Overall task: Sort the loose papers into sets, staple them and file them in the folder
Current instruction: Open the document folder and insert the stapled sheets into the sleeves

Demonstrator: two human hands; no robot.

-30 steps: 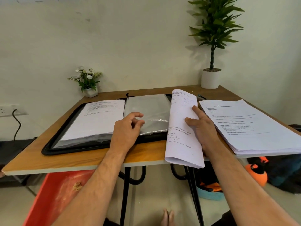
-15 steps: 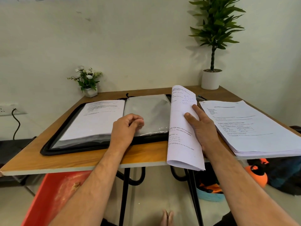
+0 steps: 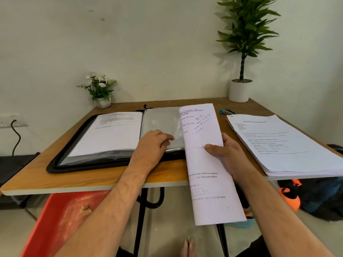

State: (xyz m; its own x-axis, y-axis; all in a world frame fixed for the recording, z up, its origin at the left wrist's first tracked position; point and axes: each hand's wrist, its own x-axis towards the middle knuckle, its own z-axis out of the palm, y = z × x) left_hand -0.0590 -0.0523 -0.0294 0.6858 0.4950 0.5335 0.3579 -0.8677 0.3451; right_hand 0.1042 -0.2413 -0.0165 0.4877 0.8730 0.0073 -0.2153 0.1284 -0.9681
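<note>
Head view, near to far. Bare toes point(image 3: 187, 246) at bottom edge, on pale floor. Red bin point(image 3: 61, 219) lower left under the table point(image 3: 92, 179); black metal legs below the tabletop. Orange and black object point(image 3: 289, 196) on floor at right, beside a dark bag point(image 3: 319, 199).

Both forearms reach up from the bottom of the frame. Right hand point(image 3: 225, 154) holds a paper set point(image 3: 207, 164): thumb lies across the printed front, fingers behind the sheets, so a clamped grip on the paper. Set is held lengthwise and tilted, its near end hanging past the table's front edge, its far end over the right part of the folder point(image 3: 96, 158). Print and some handwritten marks show on it; text too small to read.

Left hand point(image 3: 153, 147) rests on the folder's right-hand side, fingers loosely curled with tips on a clear sleeve point(image 3: 161, 123); whether it pinches the sleeve edge I cannot tell. Nothing visibly held.

Folder lies open flat on the table, black zip border all round. Left side shows a printed page point(image 3: 111, 132) in a sleeve; right side a grey, shiny empty-looking sleeve.

Right of the hands: thick stack of papers point(image 3: 282, 143), printed sheet on top, near corner overhanging the table edge. Behind it a stapler point(image 3: 225, 111), blue and dark, lying apart from the stack.

Far edge, against the wall: small white pot with flowers point(image 3: 101, 89) at left, tall green plant point(image 3: 241, 52) in white pot at right. Wall socket and black cable point(image 3: 15, 134) far left
</note>
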